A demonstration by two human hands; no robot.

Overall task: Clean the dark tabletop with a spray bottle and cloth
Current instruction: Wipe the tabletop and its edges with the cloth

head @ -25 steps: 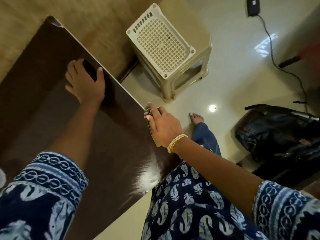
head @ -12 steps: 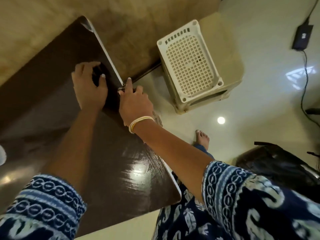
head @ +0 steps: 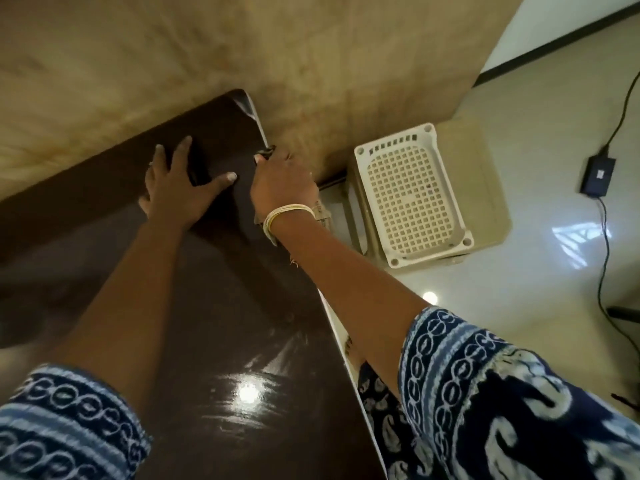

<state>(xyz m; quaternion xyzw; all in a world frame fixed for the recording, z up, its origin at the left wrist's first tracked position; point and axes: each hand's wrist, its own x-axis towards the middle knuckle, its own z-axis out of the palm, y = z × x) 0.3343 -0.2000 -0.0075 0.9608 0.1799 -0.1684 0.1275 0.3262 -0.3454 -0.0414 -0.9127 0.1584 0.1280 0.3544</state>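
Observation:
The dark glossy tabletop (head: 214, 341) runs from the lower middle up to a far corner against the wall. My left hand (head: 178, 183) lies flat on it near that corner, fingers spread. At the table's right edge my right hand (head: 282, 181) grips a patterned cloth (head: 320, 213); a bit of the cloth shows at the fingertips and another hangs below the wrist. The cloth is pressed along the edge, close to the far corner. No spray bottle is in view.
A beige plastic stool (head: 415, 199) with a perforated top stands on the pale tiled floor right of the table. A black power adapter (head: 597, 176) and its cable lie further right. A tan wall (head: 173, 64) runs behind the table.
My right hand slid the cloth along the table's right edge toward the far corner. My left hand stayed flat on the top while the camera view shifted.

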